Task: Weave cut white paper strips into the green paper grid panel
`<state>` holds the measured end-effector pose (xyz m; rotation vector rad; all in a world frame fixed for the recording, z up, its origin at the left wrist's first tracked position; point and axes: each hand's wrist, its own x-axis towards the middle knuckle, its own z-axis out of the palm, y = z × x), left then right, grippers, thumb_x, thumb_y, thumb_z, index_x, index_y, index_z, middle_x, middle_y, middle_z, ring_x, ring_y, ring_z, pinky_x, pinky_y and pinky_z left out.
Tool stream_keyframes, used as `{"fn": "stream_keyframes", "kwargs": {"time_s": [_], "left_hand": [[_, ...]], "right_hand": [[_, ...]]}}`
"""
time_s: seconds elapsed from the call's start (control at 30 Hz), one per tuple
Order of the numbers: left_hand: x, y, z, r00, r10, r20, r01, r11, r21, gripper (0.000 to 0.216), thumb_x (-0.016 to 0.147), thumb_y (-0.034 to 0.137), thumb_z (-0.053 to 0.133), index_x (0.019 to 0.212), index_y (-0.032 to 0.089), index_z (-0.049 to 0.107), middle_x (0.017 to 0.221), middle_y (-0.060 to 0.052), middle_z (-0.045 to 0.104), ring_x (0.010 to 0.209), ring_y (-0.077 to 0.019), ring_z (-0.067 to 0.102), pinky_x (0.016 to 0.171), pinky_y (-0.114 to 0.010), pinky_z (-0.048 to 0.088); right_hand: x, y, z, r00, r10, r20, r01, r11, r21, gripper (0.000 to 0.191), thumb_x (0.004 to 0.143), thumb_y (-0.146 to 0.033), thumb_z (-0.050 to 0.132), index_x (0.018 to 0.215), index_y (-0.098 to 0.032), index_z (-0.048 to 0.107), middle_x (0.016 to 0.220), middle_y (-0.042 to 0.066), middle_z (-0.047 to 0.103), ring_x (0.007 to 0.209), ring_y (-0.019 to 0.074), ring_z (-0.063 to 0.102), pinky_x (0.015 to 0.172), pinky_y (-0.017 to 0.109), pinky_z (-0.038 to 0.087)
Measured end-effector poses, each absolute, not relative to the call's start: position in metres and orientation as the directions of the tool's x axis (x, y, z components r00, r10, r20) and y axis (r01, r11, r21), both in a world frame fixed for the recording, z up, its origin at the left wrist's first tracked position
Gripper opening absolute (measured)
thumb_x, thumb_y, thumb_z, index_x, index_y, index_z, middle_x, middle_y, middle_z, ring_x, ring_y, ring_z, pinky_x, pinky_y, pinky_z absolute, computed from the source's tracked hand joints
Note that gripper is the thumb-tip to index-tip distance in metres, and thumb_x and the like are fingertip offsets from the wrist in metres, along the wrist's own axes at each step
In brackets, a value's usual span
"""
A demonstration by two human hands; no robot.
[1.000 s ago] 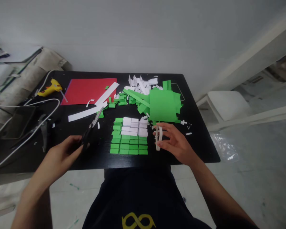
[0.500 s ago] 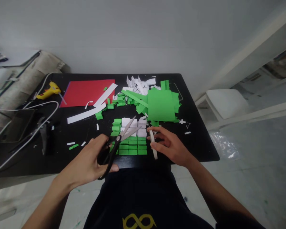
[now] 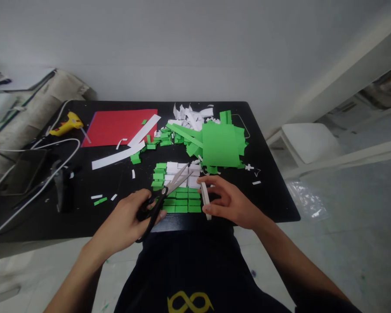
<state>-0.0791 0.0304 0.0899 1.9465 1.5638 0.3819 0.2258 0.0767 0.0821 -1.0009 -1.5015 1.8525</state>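
My left hand (image 3: 130, 219) is closed round the black handles of a pair of scissors (image 3: 164, 191), whose blades are slightly apart and point up and to the right. Between finger and thumb, my right hand (image 3: 233, 202) pinches a narrow white paper strip (image 3: 205, 200), standing apart from the blade tips. Below the scissors, small folded green paper pieces (image 3: 181, 202) lie in rows near the table's front edge. White folded pieces (image 3: 193, 181) adjoin them, partly covered by the blades.
Green sheets (image 3: 220, 145) are stacked behind my right hand, with white paper scraps (image 3: 192, 115) beyond. A red sheet (image 3: 117, 126) lies back left under white strips (image 3: 119, 155). A yellow glue gun (image 3: 67, 124) and a white cable (image 3: 60, 167) are at the left. A white stool (image 3: 309, 141) stands right.
The scissors have tilted and shifted slightly right, and their blades have come closer together. My right hand has moved a little left with the white strip.
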Motion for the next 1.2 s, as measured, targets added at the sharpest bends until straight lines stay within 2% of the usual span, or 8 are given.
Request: {"fn": "stream_keyframes", "kwargs": {"time_s": [0.27,0.43,0.53,0.63,0.77,0.97,1.2], "left_hand": [[-0.08,0.027,0.083,0.31,0.937,-0.162,0.786,-0.157,0.597,0.041,0.095,0.056,0.06,0.077,0.022,0.045,0.072,0.003,0.054,0.066,-0.0156,0.053,0.061,-0.028,0.04],[-0.086,0.029,0.083,0.317,0.938,-0.14,0.811,-0.192,0.553,0.04,0.094,0.055,0.059,0.076,0.022,0.046,0.072,0.002,0.055,0.066,-0.0166,0.054,0.063,-0.029,0.04],[-0.092,0.031,0.086,0.358,0.925,-0.127,0.821,-0.247,0.515,0.029,0.094,0.045,0.059,0.08,0.022,0.05,0.078,0.0,0.059,0.07,-0.0176,0.056,0.066,-0.031,0.041],[-0.096,0.034,0.09,0.399,0.905,-0.15,0.823,-0.28,0.495,0.017,0.091,0.033,0.058,0.081,0.022,0.052,0.08,0.0,0.06,0.069,-0.0175,0.056,0.068,-0.032,0.042],[-0.094,0.039,0.091,0.429,0.889,-0.163,0.82,-0.307,0.484,0.009,0.087,0.03,0.058,0.084,0.022,0.057,0.082,-0.002,0.063,0.072,-0.02,0.059,0.07,-0.034,0.046],[-0.09,0.041,0.088,0.456,0.876,-0.156,0.804,-0.33,0.495,0.009,0.087,0.028,0.056,0.089,0.022,0.062,0.084,-0.004,0.067,0.076,-0.0225,0.063,0.069,-0.035,0.048],[-0.091,0.043,0.09,0.46,0.863,-0.21,0.821,-0.322,0.472,0.009,0.087,0.025,0.055,0.087,0.021,0.063,0.082,-0.003,0.067,0.073,-0.0209,0.063,0.067,-0.033,0.045]], "right_hand": [[0.226,0.074,0.085,-0.574,0.803,-0.16,0.088,-0.134,-0.987,0.049,0.095,-0.038,0.075,0.141,-0.041,0.057,0.152,0.005,0.052,0.138,0.0311,0.056,0.1,0.051,0.064],[0.228,0.072,0.086,-0.609,0.775,-0.167,0.098,-0.136,-0.986,0.054,0.098,-0.038,0.072,0.147,-0.044,0.05,0.163,0.004,0.041,0.146,0.0333,0.049,0.103,0.052,0.063],[0.229,0.073,0.085,-0.643,0.744,-0.185,0.106,-0.152,-0.983,0.058,0.098,-0.038,0.072,0.15,-0.046,0.047,0.165,0.003,0.038,0.148,0.0342,0.047,0.106,0.055,0.061],[0.229,0.074,0.085,-0.666,0.724,-0.178,0.115,-0.136,-0.984,0.058,0.099,-0.036,0.071,0.15,-0.046,0.047,0.166,0.002,0.038,0.151,0.0345,0.045,0.109,0.055,0.06],[0.229,0.076,0.087,-0.676,0.715,-0.179,0.133,-0.12,-0.984,0.059,0.099,-0.035,0.07,0.152,-0.045,0.046,0.166,0.003,0.039,0.151,0.035,0.046,0.106,0.053,0.062],[0.231,0.077,0.089,-0.67,0.723,-0.168,0.155,-0.085,-0.984,0.059,0.1,-0.035,0.07,0.153,-0.047,0.047,0.166,0.002,0.041,0.151,0.0359,0.046,0.107,0.055,0.062],[0.231,0.077,0.089,-0.682,0.717,-0.146,0.154,-0.055,-0.987,0.058,0.1,-0.036,0.069,0.153,-0.047,0.048,0.163,0.002,0.043,0.15,0.0351,0.046,0.1,0.05,0.066]]}}
